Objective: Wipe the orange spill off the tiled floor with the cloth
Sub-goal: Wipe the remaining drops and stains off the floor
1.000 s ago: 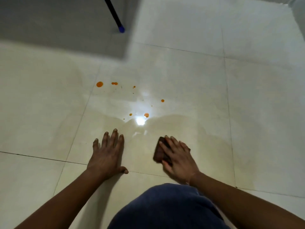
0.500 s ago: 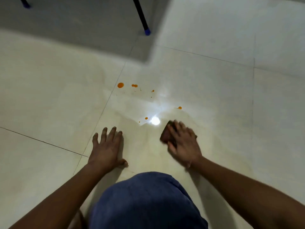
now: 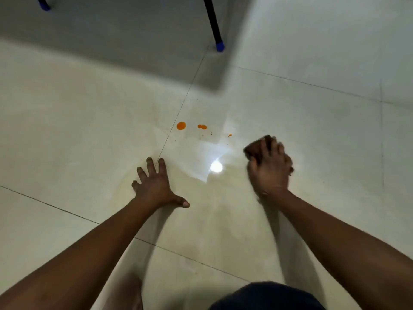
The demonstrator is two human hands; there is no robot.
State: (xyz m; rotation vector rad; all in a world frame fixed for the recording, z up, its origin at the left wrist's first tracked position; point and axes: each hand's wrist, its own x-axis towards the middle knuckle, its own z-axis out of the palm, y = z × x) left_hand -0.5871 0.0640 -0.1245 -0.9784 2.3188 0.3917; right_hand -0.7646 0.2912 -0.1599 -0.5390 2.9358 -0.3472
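Orange drops (image 3: 181, 125) dot the cream tiled floor (image 3: 312, 135), with a smaller pair (image 3: 202, 126) and tiny specks (image 3: 230, 135) to their right. My right hand (image 3: 271, 170) presses a dark brown cloth (image 3: 257, 147) flat on the floor, right of the specks and apart from them; most of the cloth is hidden under my fingers. My left hand (image 3: 156, 186) lies flat on the tile with fingers spread, below and left of the drops, holding nothing. A wet smear with a bright light reflection (image 3: 216, 167) lies between my hands.
Two thin black furniture legs with blue feet stand at the back, one (image 3: 218, 44) above the spill and one (image 3: 44, 6) at the far left, casting a grey shadow. My dark blue clad knee (image 3: 268, 296) shows at the bottom edge.
My right hand has pushed the cloth forward and to the right through the lower drops, which are gone. My left hand stays planted. The view has shifted forward.
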